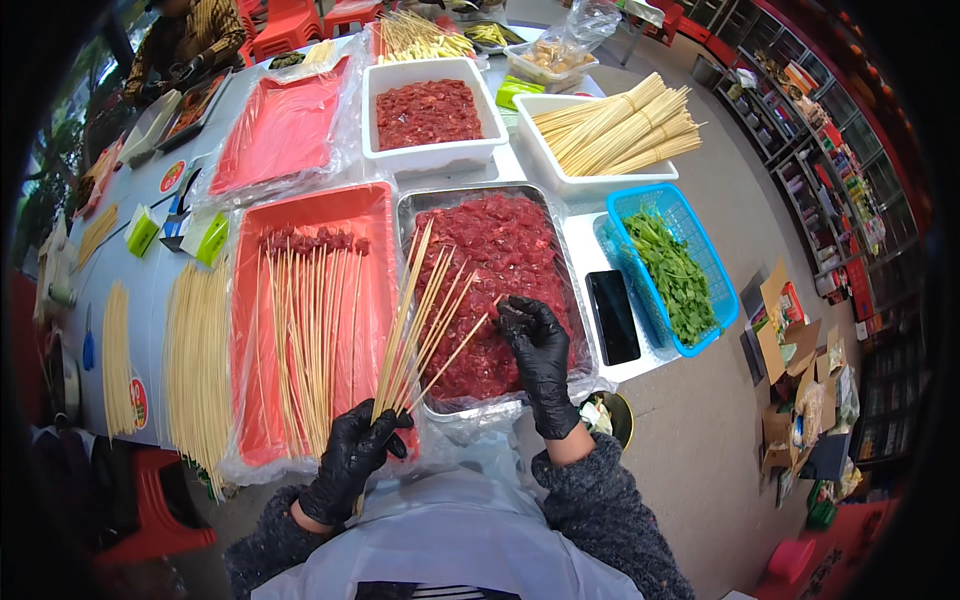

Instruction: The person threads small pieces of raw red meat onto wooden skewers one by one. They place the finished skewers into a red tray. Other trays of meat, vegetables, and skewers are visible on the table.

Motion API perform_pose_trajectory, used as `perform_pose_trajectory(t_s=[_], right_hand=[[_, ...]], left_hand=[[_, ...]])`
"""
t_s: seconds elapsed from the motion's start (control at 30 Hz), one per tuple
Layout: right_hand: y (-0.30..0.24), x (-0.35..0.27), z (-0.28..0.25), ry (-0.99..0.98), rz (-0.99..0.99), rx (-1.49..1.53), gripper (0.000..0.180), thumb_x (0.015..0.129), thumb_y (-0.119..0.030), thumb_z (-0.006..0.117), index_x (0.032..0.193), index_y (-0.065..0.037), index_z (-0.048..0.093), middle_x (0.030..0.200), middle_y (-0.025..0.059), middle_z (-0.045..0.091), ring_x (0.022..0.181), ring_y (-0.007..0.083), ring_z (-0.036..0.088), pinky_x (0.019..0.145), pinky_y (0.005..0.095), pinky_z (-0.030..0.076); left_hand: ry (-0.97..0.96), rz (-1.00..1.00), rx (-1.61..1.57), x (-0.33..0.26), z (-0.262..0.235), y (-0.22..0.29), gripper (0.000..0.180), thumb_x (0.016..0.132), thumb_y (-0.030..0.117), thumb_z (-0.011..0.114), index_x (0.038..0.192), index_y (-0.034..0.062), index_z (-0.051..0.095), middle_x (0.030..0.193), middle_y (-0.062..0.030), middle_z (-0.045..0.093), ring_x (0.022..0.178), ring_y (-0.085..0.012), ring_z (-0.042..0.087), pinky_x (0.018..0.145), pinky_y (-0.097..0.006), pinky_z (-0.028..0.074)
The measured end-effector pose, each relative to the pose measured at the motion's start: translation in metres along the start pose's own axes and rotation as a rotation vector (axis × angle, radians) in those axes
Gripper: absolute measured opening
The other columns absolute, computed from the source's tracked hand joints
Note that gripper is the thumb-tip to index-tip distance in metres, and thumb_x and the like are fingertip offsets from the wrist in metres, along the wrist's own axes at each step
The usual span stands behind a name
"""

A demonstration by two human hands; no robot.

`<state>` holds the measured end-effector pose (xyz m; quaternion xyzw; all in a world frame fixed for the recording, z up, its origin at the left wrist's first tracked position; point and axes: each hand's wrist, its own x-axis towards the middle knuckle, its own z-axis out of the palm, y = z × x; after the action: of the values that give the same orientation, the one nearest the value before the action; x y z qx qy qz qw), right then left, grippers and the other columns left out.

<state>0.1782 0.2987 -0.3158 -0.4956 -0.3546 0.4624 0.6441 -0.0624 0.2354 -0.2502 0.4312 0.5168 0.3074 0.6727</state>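
Note:
My left hand point(352, 452), in a black glove, is closed around the lower ends of several bamboo skewers point(425, 310) that fan out upward. One of them slants right toward my other hand. My right hand point(538, 350), also black-gloved, is over the metal tray point(408, 215) of raw red meat point(490, 235). Its fingertips are pinched, with a small pinkish bit of meat showing at them, close to the slanted skewer's tip. Left of this, a red tray point(375, 205) lined with plastic holds a row of skewers with meat point(310, 241) on their far ends.
Right of the meat lie a black phone point(613, 317) and a blue basket point(725, 290) of green herbs. Behind are a white tub point(500, 140) of meat and a white bin point(600, 185) of bundled skewers. Loose skewers point(197, 350) lie left. A person point(190, 40) sits at the far left.

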Motion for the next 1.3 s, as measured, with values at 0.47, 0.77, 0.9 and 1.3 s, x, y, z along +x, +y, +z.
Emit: perform_pose_trajectory(t_s=[0.47,0.77,0.9,1.3], right_hand=[[0.035,0.004,0.043,-0.452,-0.524,-1.255,0.001,0.066,-0.006,0.055,0.067,-0.006,0.056,0.069,0.0129,0.056,0.069,0.0323,0.057,0.058,0.044,0.047],[-0.015,0.0,0.002,-0.331,-0.005,-0.536,0.022,0.073,-0.003,0.068,0.094,-0.001,0.064,0.077,0.005,0.063,0.07,0.0094,0.058,0.063,0.024,0.047],[-0.02,0.003,-0.033,-0.067,0.245,-0.082,0.018,0.078,-0.001,0.064,0.096,-0.001,0.063,0.084,0.0038,0.064,0.073,0.0098,0.058,0.067,0.0216,0.048],[-0.021,-0.001,-0.041,0.075,0.303,0.321,0.023,0.084,0.001,0.056,0.106,-0.004,0.056,0.097,0.0047,0.059,0.091,0.0137,0.058,0.079,0.0236,0.05]], left_hand=[[0.084,0.055,-0.071,0.012,-0.002,-0.005,0.023,0.09,0.026,0.054,0.094,0.0041,0.062,0.068,0.0003,0.06,0.052,-0.0047,0.05,0.044,-0.019,0.031],[0.052,0.109,-0.083,0.013,-0.004,-0.006,0.012,0.087,0.011,0.056,0.094,0.0022,0.063,0.072,-0.0013,0.061,0.055,-0.006,0.052,0.047,-0.019,0.035],[0.033,0.142,-0.029,0.015,-0.005,-0.017,0.011,0.083,0.0,0.058,0.093,-0.0027,0.061,0.083,-0.0054,0.057,0.064,-0.0111,0.056,0.055,-0.022,0.046],[0.023,0.221,0.12,0.013,0.0,-0.023,0.011,0.08,-0.005,0.059,0.091,-0.005,0.063,0.086,-0.0068,0.053,0.064,-0.0131,0.057,0.054,-0.024,0.049]])
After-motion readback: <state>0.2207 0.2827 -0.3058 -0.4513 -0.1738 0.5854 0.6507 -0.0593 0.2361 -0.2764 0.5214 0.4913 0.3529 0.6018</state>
